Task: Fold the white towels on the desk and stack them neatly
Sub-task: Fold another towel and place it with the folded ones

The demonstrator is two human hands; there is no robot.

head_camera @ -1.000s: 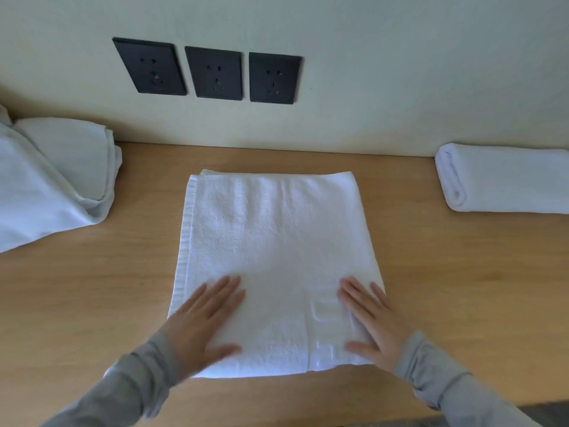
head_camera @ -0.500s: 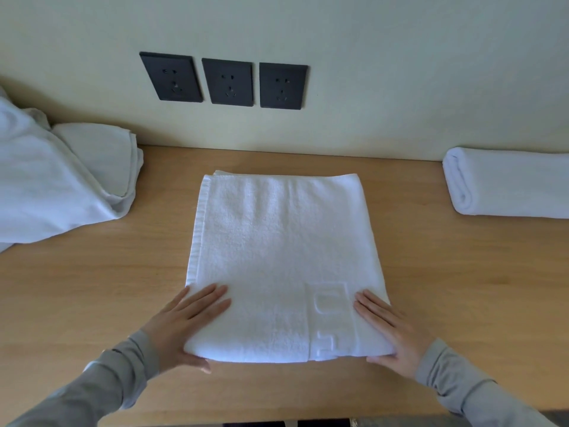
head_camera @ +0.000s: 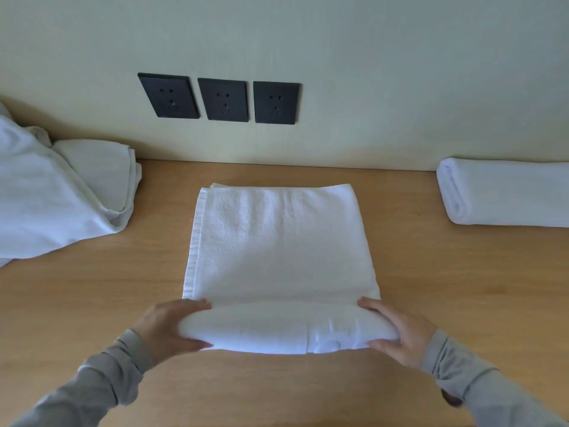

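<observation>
On the desk (head_camera: pixel 446 288) | left hand (head_camera: pixel 163 328) fingers (head_camera: pixel 194 305) curled round towel (head_camera: pixel 277 241) near fold | right hand (head_camera: pixel 400 334) grips same fold

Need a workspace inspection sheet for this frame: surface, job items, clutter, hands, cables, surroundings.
Surface: wooden desk, set against the wall.
Job's things: centre towel lies folded flat, with its near edge raised into a fold; loose towel pile at far left, unfolded; folded towel at far right by the wall.
Clutter: nothing seen.
Hands: left hand grips the centre towel's near-left end; right hand grips its near-right end; on both, fingers over and thumb under.
Cables: nothing seen.
Surroundings: pale wall with three black sockets, nothing plugged in.
</observation>
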